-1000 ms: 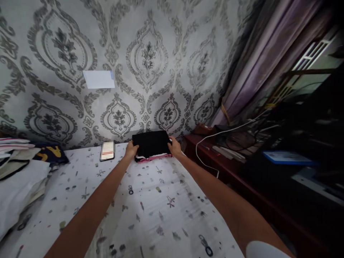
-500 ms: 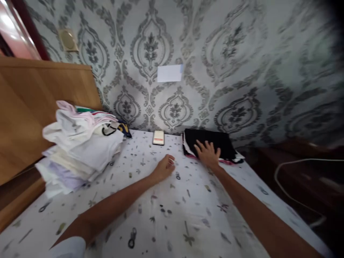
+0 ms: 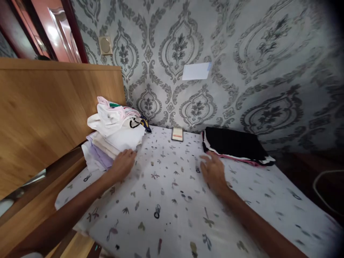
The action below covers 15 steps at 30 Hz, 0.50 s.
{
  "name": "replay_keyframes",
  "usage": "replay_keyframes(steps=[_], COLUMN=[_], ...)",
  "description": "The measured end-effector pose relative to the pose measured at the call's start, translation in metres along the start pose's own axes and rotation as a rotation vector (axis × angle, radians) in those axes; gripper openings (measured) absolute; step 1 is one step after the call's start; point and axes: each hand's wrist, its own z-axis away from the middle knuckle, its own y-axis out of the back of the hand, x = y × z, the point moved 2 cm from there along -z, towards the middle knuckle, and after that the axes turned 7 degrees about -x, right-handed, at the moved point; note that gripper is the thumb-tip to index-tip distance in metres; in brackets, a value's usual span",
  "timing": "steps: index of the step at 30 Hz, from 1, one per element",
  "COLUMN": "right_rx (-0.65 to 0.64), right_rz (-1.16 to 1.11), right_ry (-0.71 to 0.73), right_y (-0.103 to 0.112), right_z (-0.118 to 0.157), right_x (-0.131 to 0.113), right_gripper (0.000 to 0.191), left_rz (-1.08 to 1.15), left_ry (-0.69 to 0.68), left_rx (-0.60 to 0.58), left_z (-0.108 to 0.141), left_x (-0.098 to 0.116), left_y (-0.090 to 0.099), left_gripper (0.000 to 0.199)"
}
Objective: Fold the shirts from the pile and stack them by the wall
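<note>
A heap of light-coloured clothes (image 3: 118, 134), white, cream, lilac and pink, lies by the wooden headboard. My left hand (image 3: 124, 165) is at its front right corner, fingers slightly bent and nothing visibly held; whether they touch the cloth I cannot tell. On the right, a flat stack of folded clothes (image 3: 233, 143) has a black piece on top, with white and pink edges showing below. Just in front of that stack, my right hand (image 3: 213, 172) hovers over the sheet, a little blurred, its fingers loosely bent and apart, holding nothing.
A patterned white bed sheet (image 3: 172, 186) covers the surface. Against the wall lies a small framed, card-like item (image 3: 177, 134). The wooden headboard (image 3: 61, 104) bounds the left side. White paper (image 3: 196, 71) is stuck to the wallpaper, and a pale cable (image 3: 319, 182) hangs at far right.
My right hand has come off the black folded stack toward me. My left hand has moved left from the middle of the bed to the heap of clothes. The view has swung left.
</note>
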Motion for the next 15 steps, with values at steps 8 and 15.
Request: replay_keyframes(steps=[8,15], right_rx=[-0.221,-0.211], right_rz=[-0.345,-0.439], right_ry=[0.252,0.095], right_y=[0.001,0.008], right_z=[0.071,0.065], right_x=[-0.08,-0.07], right_gripper=[0.033,0.03], left_rz=[-0.208,0.495], left_ry=[0.115,0.228], left_rx=[-0.004,0.121], left_z=[-0.008,-0.028], left_x=[-0.025,-0.046], left_y=[0.021,0.062], left_gripper=[0.035,0.022])
